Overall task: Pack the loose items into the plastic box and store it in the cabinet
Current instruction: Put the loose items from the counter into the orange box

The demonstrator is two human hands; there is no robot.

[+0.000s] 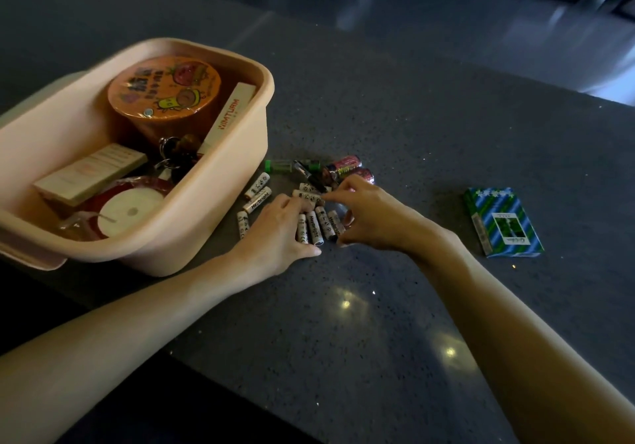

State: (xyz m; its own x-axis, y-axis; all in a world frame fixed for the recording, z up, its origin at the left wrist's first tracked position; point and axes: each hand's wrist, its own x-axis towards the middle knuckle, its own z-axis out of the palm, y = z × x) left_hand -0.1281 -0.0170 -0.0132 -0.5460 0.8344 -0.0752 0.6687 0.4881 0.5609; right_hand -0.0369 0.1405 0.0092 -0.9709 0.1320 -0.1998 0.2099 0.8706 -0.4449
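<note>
A pink plastic box point(240, 182) stands on the dark counter at the left. It holds an orange round tin point(165, 89), a long white carton, a flat beige box, keys and a roll of red tape. Right of it lies a heap of white batteries point(314, 227), with green batteries point(280, 166) and red ones point(345, 165) behind. My left hand point(278, 234) lies on the left of the heap, fingers curled over some white batteries. My right hand point(364, 213) is at the heap's right, fingertips pinching a white battery point(307, 197).
A green and blue striped small carton point(501, 223) lies on the counter to the right of my hands. The counter's far edge runs diagonally behind; beyond it is a shiny floor with dark furniture legs. The near counter edge is at the lower left.
</note>
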